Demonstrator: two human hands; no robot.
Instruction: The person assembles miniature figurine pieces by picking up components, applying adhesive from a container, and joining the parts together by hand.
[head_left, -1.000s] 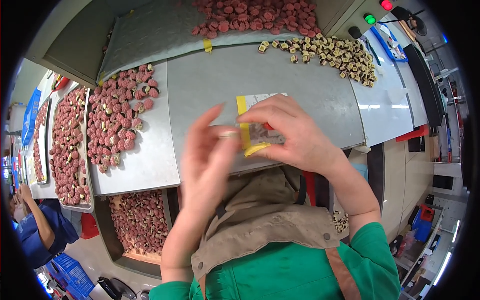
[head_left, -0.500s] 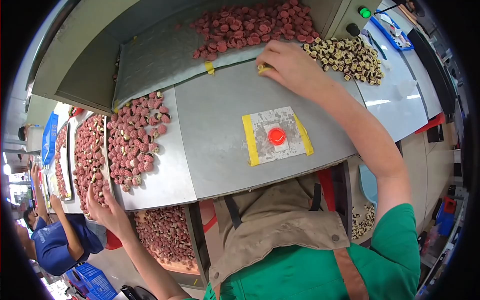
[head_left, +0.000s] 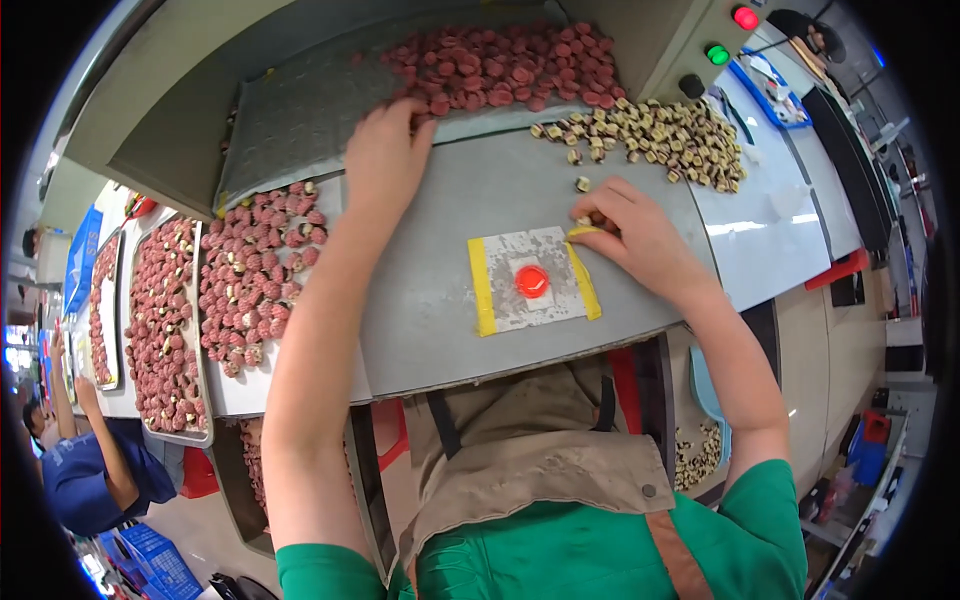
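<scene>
My left hand (head_left: 385, 165) reaches to the left edge of a pile of pink ridged round pieces (head_left: 500, 65) on a grey cloth (head_left: 290, 125). Its fingers are bent in, and whatever they hold is hidden. My right hand (head_left: 640, 235) pinches a small cream-and-dark piece (head_left: 596, 219); its thumb has a yellow covering (head_left: 580, 232). Close in front of it lies a single cream-and-dark block (head_left: 583, 184). Between my arms, a red round holder (head_left: 532, 281) sits on a speckled white plate (head_left: 550, 243), fixed by yellow tape strips (head_left: 482, 288).
Many cream-and-dark blocks (head_left: 690, 135) lie heaped at the back right. Berry-like pink pieces (head_left: 250, 290) cover the left side, with more in a metal tray (head_left: 165, 330). A grey machine housing (head_left: 180, 110) overhangs the back. Another person in blue (head_left: 105, 475) works at far left.
My left hand has moved from beside the tray to the pink pile. My right hand has come back from the pile's edge toward the plate. Some blocks now spread left from the heap.
</scene>
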